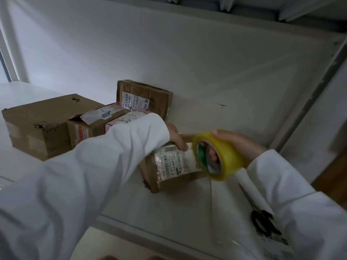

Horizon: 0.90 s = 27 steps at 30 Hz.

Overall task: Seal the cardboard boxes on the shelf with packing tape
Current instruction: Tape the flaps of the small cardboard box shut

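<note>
Left hand [176, 136] gripping box [174, 167], right hand [238, 142] gripping tape roll [218, 155], bare shelf [244, 91] behind

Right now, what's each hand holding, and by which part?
Right hand grips the packing tape roll round its outer rim. Left hand holds the small cardboard box by its top edge, fingers on the label.

The person wore a loose white long-sleeved top, its left sleeve [78, 171] and right sleeve [293, 199] ending in plain cuffs at both wrists.
</note>
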Motion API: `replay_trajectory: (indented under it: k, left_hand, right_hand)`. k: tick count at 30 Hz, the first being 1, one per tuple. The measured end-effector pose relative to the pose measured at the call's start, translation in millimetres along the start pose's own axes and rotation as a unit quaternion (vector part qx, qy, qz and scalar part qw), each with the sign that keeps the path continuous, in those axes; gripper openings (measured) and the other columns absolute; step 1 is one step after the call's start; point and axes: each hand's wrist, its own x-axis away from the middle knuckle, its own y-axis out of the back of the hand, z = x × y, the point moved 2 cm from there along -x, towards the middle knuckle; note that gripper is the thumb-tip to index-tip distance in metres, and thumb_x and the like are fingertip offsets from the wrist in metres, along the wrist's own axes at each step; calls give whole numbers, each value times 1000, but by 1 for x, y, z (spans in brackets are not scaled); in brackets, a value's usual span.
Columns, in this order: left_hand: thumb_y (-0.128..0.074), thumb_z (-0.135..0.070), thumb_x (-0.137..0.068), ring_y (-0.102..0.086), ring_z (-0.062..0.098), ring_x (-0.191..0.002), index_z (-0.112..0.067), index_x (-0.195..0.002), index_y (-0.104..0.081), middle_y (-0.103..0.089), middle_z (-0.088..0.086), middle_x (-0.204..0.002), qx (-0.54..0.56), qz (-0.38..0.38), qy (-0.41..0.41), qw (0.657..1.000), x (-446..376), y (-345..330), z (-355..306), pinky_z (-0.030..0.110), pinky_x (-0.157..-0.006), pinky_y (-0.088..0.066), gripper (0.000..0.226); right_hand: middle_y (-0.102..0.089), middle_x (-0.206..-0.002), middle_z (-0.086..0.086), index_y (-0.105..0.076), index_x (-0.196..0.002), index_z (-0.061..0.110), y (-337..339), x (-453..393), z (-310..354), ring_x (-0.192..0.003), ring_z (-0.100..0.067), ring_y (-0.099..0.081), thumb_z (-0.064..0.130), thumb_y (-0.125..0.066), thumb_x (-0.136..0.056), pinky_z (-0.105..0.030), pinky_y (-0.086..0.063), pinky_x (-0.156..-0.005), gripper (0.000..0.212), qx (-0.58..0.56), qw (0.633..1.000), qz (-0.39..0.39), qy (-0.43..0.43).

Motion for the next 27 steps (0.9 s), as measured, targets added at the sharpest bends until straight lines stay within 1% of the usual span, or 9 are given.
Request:
replay_trajectory:
  k: [2, 4, 6, 8, 10, 12, 15, 18, 27]
  left_hand:
    - [-65, -42, -84, -60, 23, -103, -9, -123, -59, -63, 6, -121, 42, 15, 24, 999, -3, 6, 10, 28, -90, -44, 51]
    - [-64, -52, -81, -56, 24, -111, -9, -129, -54, -60, 7, -125, 4, -11, 54, 998, -11, 10, 19, 28, -97, -40, 65]
    - [-61, -63, -77, -50, 28, -120, -13, -136, -47, -52, 8, -133, -93, -80, 66, 990, -19, 9, 25, 37, -105, -37, 78]
    - [-50, -63, -85, -47, 30, -122, -14, -136, -43, -47, 9, -134, -186, -169, 52, 966, -16, -3, 23, 41, -102, -39, 71]
    - [-39, -68, -86, -38, 31, -131, -14, -144, -26, -37, 10, -144, -231, -226, 37, 946, -10, -22, 25, 45, -104, -33, 81]
    - [-38, -83, -74, -24, 30, -139, -13, -150, -5, -22, 8, -153, -211, -227, 36, 950, -3, -33, 31, 48, -111, -21, 109]
    - [-44, -90, -59, -11, 29, -143, -10, -150, 7, -7, 6, -157, -213, -188, 41, 958, -2, -36, 36, 54, -115, -5, 132]
    - [-46, -88, -62, -7, 31, -143, -8, -149, 9, -2, 8, -157, -249, -184, 39, 950, -3, -41, 31, 58, -113, -4, 130]
    - [-41, -85, -70, 1, 38, -144, -13, -149, 16, 9, 12, -158, -210, -130, 74, 966, -5, -35, 33, 59, -114, -3, 121]
  right_hand:
    - [-67, -61, -7, -65, -78, 2, 0, -7, 9, -53, -15, -64, 37, -60, -64, -25, -55, -56, 37, -26, 999, 5, 46]
    - [-70, -65, -5, -66, -81, 4, -7, -18, 11, -57, -13, -66, 33, -61, -74, -24, -55, -58, 30, -41, 997, -8, 70]
    - [-70, -64, -3, -67, -81, 6, -17, -31, 12, -56, -11, -66, 35, -58, -86, -21, -55, -57, 31, -19, 996, -44, 76]
    - [-69, -59, -2, -67, -78, 6, -27, -42, 18, -52, -10, -65, 41, -56, -89, -17, -53, -52, 39, 8, 995, -72, 74]
    - [-68, -57, -2, -67, -81, 5, -34, -51, 25, -48, -10, -64, 46, -55, -89, -16, -51, -47, 43, 18, 994, -82, 68]
    - [-68, -57, -3, -66, -84, 5, -38, -58, 28, -48, -11, -64, 50, -54, -88, -17, -52, -48, 47, 31, 994, -82, 63]
    - [-68, -57, -5, -66, -82, 6, -38, -64, 26, -48, -13, -64, 53, -53, -88, -22, -55, -56, 50, 32, 995, -81, 56]
    - [-68, -57, -4, -67, -81, 7, -39, -65, 26, -49, -13, -64, 56, -51, -88, -25, -55, -62, 52, 46, 995, -84, 39]
    - [-66, -51, -5, -63, -81, 5, -39, -45, 48, -39, -14, -61, 47, -49, -93, -21, -50, -39, 46, 74, 993, -50, -79]
